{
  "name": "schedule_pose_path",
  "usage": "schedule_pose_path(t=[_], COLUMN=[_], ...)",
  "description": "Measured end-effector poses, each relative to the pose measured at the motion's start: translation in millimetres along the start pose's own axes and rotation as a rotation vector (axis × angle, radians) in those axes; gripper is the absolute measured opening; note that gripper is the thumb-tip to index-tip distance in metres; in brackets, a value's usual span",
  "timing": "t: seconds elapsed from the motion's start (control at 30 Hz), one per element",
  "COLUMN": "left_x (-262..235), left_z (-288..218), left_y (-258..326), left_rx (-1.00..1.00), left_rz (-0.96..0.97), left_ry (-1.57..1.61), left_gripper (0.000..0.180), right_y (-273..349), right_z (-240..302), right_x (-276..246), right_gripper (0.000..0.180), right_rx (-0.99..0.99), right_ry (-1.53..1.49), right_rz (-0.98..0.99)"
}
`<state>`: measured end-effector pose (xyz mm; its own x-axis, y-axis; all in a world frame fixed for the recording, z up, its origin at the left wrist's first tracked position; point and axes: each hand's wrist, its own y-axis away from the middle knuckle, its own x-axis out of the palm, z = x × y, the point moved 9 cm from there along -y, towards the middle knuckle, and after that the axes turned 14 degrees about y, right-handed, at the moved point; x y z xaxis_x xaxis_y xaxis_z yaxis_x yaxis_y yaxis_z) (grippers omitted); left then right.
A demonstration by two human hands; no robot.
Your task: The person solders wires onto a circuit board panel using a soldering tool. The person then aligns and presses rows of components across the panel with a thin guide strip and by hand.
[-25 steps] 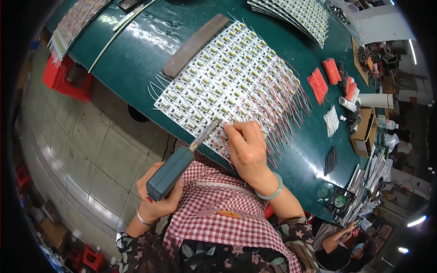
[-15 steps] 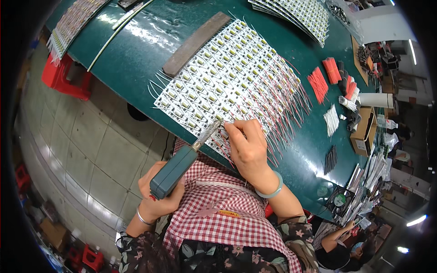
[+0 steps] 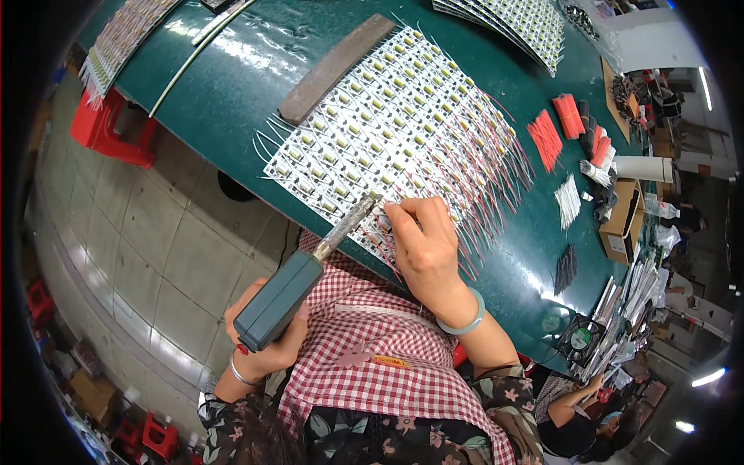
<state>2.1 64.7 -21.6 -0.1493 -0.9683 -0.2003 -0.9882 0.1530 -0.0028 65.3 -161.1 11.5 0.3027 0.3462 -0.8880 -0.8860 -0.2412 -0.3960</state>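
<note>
My left hand (image 3: 267, 329) is wrapped round the dark green body of a soldering gun (image 3: 280, 301). Its long metal tip reaches over a large panel of white circuit boards (image 3: 341, 159), close to the fingertips of my right hand (image 3: 426, 244). Those fingers are pinched together just above the panel's near part; what lies between them is too small to make out. Rows of small yellow-green components cover the panel. Thin red wires (image 3: 492, 201) fan out along its right side, and white wires stick out at its left edge. A dark flat bar (image 3: 337, 68) lies along the far left side.
On the green table (image 3: 232, 116), bundles of red tubes (image 3: 545, 139), white pieces (image 3: 567, 201) and black pieces (image 3: 565, 267) lie at the right. More panels (image 3: 515, 31) are stacked behind. A small fan (image 3: 580, 338) stands near a co-worker (image 3: 581, 422) at lower right.
The soldering gun's body has moved left and slightly down with my left hand, while its tip has shifted slightly up. My right hand stays pinched in nearly the same place.
</note>
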Motion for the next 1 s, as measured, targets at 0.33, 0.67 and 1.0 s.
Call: schedule_pose_path(t=[0.33, 0.67, 1.0], left_x=[-2.2, -5.0, -1.6], left_z=[-19.1, -19.0, -26.0], left_y=[-8.2, -2.7, -7.2], left_rx=[0.067, 0.07, 0.09], left_rz=[-0.005, 0.009, 0.02], left_ry=[-0.034, -0.04, -0.045], left_gripper=[0.024, 0.025, 0.021], right_y=[-0.1, 9.6, 12.0], right_z=[3.1, 10.7, 13.3], right_x=[-4.7, -2.6, -0.2], right_gripper=[0.033, 0.032, 0.03], right_rx=[-0.002, 0.025, 0.032], right_ry=[0.015, -0.069, -0.046], right_rz=[-0.041, -0.023, -0.016])
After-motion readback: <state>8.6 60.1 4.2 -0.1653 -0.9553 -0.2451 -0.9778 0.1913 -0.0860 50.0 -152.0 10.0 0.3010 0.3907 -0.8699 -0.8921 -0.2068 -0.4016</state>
